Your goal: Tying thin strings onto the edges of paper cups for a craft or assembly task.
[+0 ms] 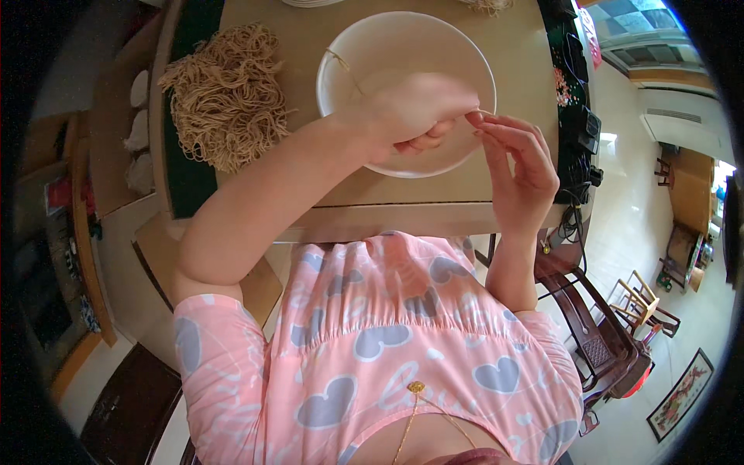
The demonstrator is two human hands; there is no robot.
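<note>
A white round bowl [338, 124] stands on the table in front of me. A thin beige cord [346, 70] lies over its left rim and runs down inside toward my left hand. My left hand [426, 108] reaches across above the bowl, its fingers curled closed and its back blurred by motion. At the bowl's right rim my right hand [521, 159] meets it, thumb and forefinger pinched on a fine strand between the two hands. What lies inside my left fist is mostly hidden. A tangled heap of beige cord [229, 97] sits left of the bowl.
The bowl rests on a beige table [310, 194] with dark green side strips. Black devices with cables [585, 132] and small pink beads [563, 87] lie along its right side. More beige cord [488, 6] is at the far edge. Dark wooden chairs [593, 333] stand to the right.
</note>
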